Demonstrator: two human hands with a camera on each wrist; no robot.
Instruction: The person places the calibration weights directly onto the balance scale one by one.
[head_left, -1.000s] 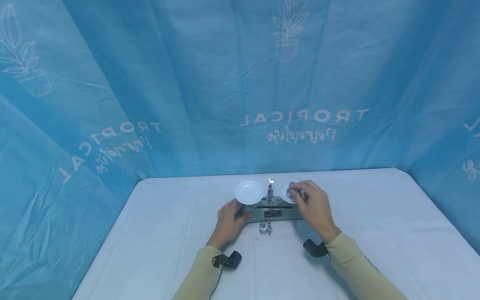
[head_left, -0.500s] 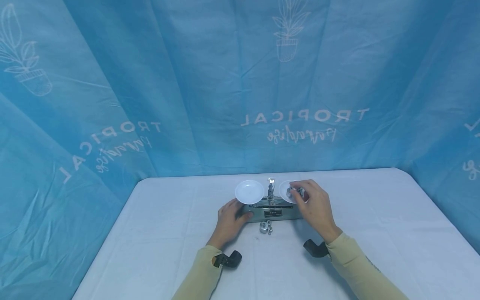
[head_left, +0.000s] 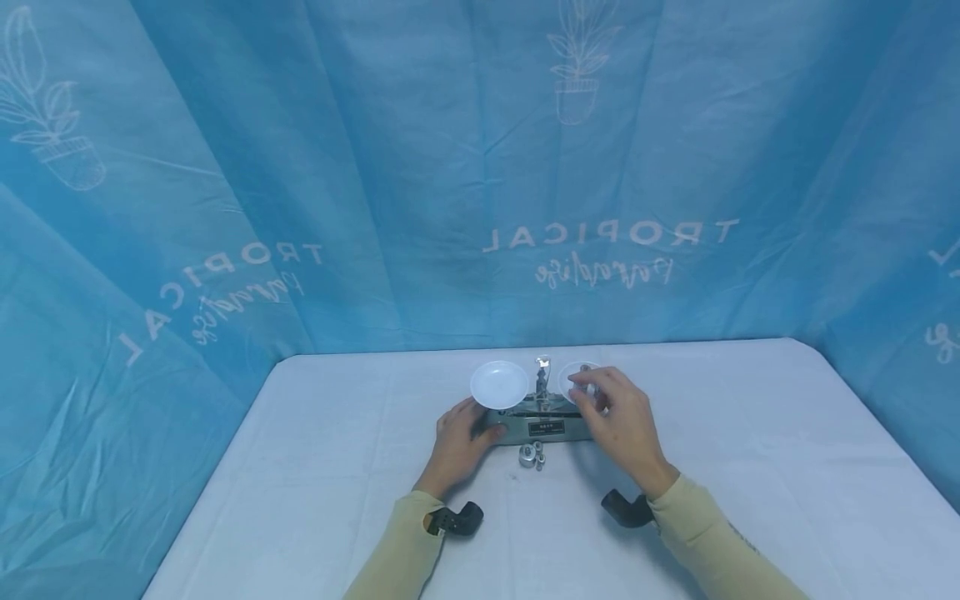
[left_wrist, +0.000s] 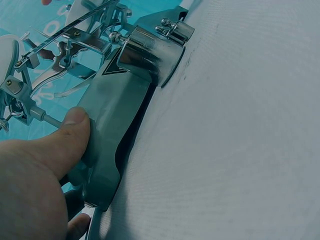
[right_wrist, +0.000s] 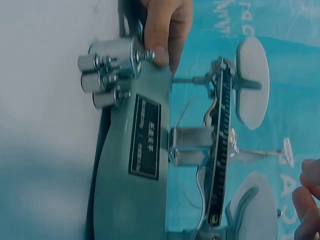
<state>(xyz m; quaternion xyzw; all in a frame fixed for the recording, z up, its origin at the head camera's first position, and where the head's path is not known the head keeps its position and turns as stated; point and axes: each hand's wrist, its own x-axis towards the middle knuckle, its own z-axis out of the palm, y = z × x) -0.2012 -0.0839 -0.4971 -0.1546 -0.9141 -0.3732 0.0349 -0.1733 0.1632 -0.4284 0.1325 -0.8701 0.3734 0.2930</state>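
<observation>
A green two-pan balance scale stands on the table. My left hand grips the left end of its base, with the thumb along the front face. Over the white right pan is my right hand, its thumb and index finger parted and holding nothing visible. At least one metal weight stands on that pan, partly hidden by the fingers. Nothing shows on the left pan. In the right wrist view only the right fingertips appear, at the edge.
Just in front of the base stand a large metal weight and several smaller weights. A white cloth covers the table. Blue printed curtains hang behind and at both sides.
My right thumb and fingers have let go of a metal weight on the right pan and drawn slightly left and toward me. The left hand has stayed on the base.
</observation>
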